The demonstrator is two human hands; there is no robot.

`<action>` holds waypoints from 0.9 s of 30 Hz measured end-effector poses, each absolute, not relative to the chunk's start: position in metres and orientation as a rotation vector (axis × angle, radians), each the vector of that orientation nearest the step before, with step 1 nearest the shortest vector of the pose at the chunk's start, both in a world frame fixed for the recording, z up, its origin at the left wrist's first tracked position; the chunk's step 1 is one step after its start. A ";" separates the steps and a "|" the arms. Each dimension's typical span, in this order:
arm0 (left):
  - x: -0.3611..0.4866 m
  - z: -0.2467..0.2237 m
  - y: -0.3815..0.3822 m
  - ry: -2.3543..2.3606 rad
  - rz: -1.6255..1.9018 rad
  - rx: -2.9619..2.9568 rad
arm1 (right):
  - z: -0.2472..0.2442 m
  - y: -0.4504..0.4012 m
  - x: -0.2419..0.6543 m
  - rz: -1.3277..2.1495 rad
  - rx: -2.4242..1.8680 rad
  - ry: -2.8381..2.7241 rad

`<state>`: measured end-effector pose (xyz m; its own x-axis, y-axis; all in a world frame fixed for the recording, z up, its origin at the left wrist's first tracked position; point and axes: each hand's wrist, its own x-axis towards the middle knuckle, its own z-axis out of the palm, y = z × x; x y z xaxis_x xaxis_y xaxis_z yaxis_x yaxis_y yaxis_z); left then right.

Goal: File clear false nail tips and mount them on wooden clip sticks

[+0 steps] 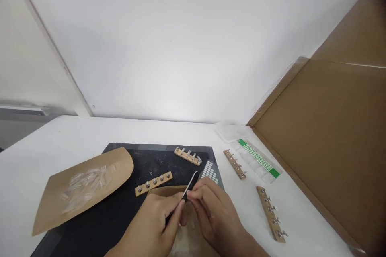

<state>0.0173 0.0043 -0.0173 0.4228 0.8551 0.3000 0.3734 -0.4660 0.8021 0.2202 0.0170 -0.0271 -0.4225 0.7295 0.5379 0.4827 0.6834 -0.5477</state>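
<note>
My left hand [161,219] is closed around a slim black tool [191,182] with a pale, curved edge near its tip; it looks like tweezers. My right hand [212,209] is pinched at the tool's middle, fingertips meeting those of my left hand. Whatever is between the right fingertips is too small or hidden to make out. Below both hands lies a piece of brown paper [170,190], partly covered by them. Just beyond my left hand rests a wooden strip [158,184] with several metal studs. A sheet of round white stickers [210,172] lies beyond my right hand.
On the left, brown paper [120,160] holds a pile of clear plastic pieces [90,184]. Another studded strip [188,156] lies on the black mat [144,160]. Two more strips [234,164] and a green-and-white card [259,158] are right. A cardboard wall [325,140] stands at the right.
</note>
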 end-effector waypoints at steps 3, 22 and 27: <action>0.018 -0.016 0.004 1.061 0.951 2.046 | -0.029 0.018 0.220 0.380 -0.943 -2.047; 0.020 -0.019 -0.001 1.073 0.921 2.041 | -0.021 0.017 0.222 0.386 -0.936 -2.086; 0.019 -0.020 -0.002 1.071 0.914 2.057 | -0.021 0.017 0.224 0.472 -0.921 -2.092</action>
<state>0.0195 -0.0015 -0.0196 0.4271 0.8584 0.2842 0.4154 -0.4654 0.7816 0.2238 0.0166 -0.0209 -0.4279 0.7440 0.5131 0.4520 0.6678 -0.5914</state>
